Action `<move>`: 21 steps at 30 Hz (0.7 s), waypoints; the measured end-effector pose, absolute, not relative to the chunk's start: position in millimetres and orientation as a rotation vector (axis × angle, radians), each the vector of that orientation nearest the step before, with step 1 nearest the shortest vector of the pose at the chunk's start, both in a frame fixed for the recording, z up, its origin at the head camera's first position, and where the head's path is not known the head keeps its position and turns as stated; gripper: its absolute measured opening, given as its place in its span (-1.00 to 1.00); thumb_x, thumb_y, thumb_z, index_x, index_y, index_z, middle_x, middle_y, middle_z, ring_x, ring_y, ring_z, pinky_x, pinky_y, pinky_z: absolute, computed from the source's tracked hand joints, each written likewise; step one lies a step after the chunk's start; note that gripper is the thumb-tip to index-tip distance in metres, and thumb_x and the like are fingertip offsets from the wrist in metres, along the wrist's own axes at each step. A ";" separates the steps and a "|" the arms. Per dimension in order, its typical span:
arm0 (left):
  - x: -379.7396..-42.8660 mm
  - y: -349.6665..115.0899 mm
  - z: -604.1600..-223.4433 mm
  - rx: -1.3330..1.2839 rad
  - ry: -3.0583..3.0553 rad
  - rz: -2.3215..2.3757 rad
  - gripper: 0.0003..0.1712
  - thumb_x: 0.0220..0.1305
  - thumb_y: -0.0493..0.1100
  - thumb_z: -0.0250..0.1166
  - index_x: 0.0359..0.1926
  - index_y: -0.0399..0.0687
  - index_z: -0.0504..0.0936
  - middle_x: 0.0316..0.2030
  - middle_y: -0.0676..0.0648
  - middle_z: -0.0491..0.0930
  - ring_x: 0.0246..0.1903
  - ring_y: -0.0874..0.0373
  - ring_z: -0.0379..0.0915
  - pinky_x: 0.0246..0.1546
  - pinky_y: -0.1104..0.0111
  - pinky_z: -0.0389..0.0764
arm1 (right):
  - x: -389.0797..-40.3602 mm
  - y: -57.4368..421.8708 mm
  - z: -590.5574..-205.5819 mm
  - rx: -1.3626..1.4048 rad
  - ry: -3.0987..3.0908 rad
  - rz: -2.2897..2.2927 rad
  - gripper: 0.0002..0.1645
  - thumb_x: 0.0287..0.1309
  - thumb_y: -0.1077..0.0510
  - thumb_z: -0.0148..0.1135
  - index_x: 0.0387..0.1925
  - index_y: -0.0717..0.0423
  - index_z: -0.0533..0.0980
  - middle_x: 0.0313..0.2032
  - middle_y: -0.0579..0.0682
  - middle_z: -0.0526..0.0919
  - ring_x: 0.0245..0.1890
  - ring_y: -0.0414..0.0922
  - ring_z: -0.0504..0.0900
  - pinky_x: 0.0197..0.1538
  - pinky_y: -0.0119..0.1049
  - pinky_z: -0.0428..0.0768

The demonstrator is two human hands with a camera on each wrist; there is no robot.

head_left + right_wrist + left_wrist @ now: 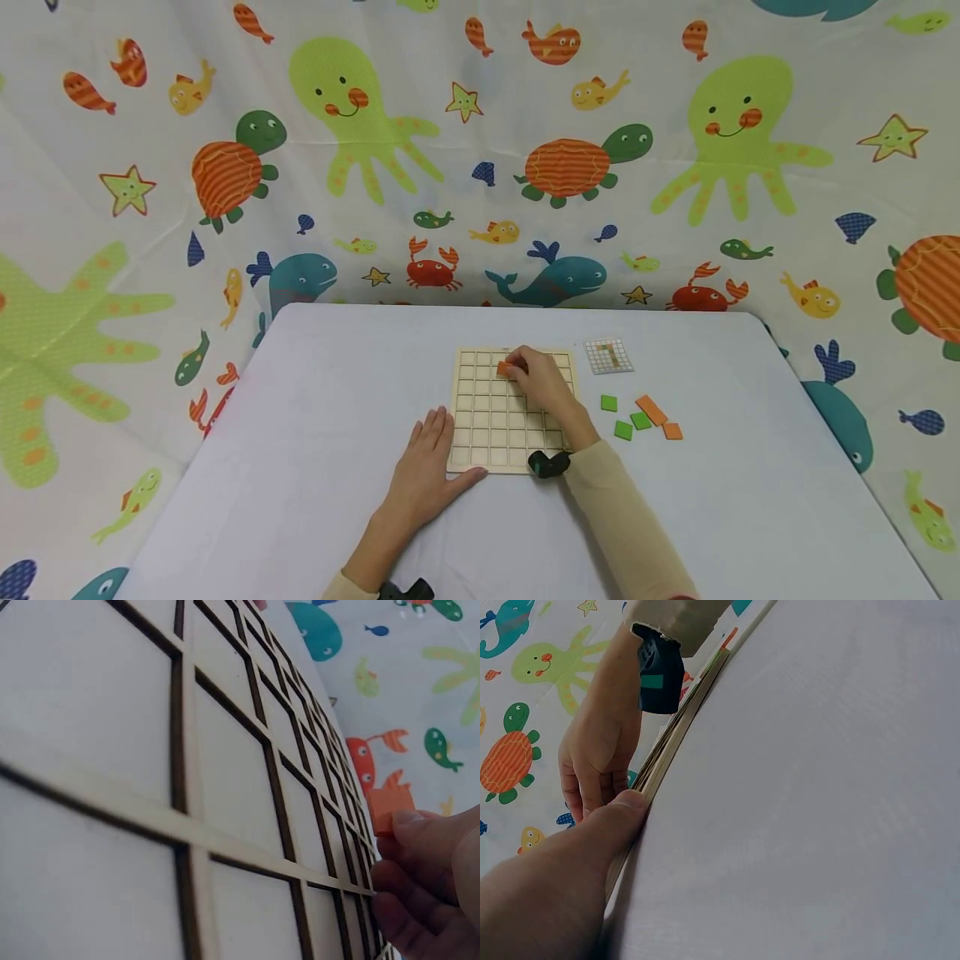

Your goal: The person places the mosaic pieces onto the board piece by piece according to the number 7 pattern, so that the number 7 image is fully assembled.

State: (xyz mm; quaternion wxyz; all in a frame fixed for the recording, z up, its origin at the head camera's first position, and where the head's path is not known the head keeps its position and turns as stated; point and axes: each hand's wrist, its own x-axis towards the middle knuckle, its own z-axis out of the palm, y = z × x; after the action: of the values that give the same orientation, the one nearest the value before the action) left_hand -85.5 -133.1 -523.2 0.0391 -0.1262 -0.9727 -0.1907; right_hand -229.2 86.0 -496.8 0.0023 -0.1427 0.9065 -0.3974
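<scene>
A wooden grid board (480, 423) lies on the white table, its squares framed by thin raised strips. Between thumb and fingers, my right hand (542, 382) pinches an orange square tile (502, 367) over the board's upper middle. The right wrist view shows the same orange tile (390, 806) at the fingertips, close to the grid. Along the board's lower left corner rests my left hand (426, 467), fingers straight at the left edge and thumb at the front edge. In the left wrist view the left thumb (622, 814) lies against the board's edge (676, 739).
Right of the board are several green square tiles (609, 403), an orange rectangular tile (652, 409) and an orange square tile (672, 431). A small card with a printed grid pattern (609, 356) lies behind them. A sea-animal curtain (450, 150) hangs behind the table (315, 375).
</scene>
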 end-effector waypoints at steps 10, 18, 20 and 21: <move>-85.9 -133.3 -524.0 -0.394 -2.982 -0.587 0.19 0.20 0.51 0.18 0.49 -0.34 0.21 0.53 -0.29 0.12 0.56 -0.13 -0.02 0.56 -0.01 0.09 | -231.4 78.6 -500.7 -0.429 2.836 -1.213 -0.83 0.40 0.13 0.20 -0.06 0.08 0.60 -0.18 0.01 0.70 -0.23 -0.11 0.59 -0.06 -0.19 0.63; -86.3 -133.5 -524.5 -0.394 -2.980 -0.588 0.19 0.20 0.51 0.18 0.49 -0.35 0.20 0.53 -0.30 0.11 0.56 -0.13 -0.03 0.57 0.00 0.06 | -234.9 78.8 -503.2 -0.455 2.868 -1.162 -0.80 0.38 0.14 0.22 -0.07 0.08 0.67 -0.13 0.04 0.70 -0.14 -0.06 0.63 0.02 -0.12 0.64; -86.1 -133.4 -524.4 -0.394 -2.976 -0.594 0.19 0.20 0.51 0.18 0.48 -0.35 0.20 0.52 -0.30 0.12 0.56 -0.13 -0.03 0.57 0.00 0.06 | -234.7 78.9 -502.8 -0.476 2.878 -1.134 -0.78 0.38 0.14 0.23 -0.06 0.09 0.69 -0.12 0.05 0.70 -0.11 -0.04 0.64 0.02 -0.11 0.64; -86.1 -133.3 -524.4 -0.394 -2.974 -0.595 0.19 0.20 0.51 0.18 0.48 -0.35 0.21 0.52 -0.30 0.12 0.56 -0.14 -0.02 0.57 0.00 0.06 | -234.5 79.0 -502.8 -0.483 2.885 -1.119 -0.78 0.38 0.14 0.23 -0.06 0.08 0.70 -0.12 0.05 0.70 -0.11 -0.03 0.64 0.02 -0.11 0.64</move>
State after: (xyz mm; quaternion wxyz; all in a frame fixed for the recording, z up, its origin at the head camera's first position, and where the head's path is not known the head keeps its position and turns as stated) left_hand -86.1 -133.3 -524.4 0.0414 -0.1288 -0.9715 -0.1945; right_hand -234.5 79.0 -502.8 0.0051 -0.1541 0.9212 -0.3572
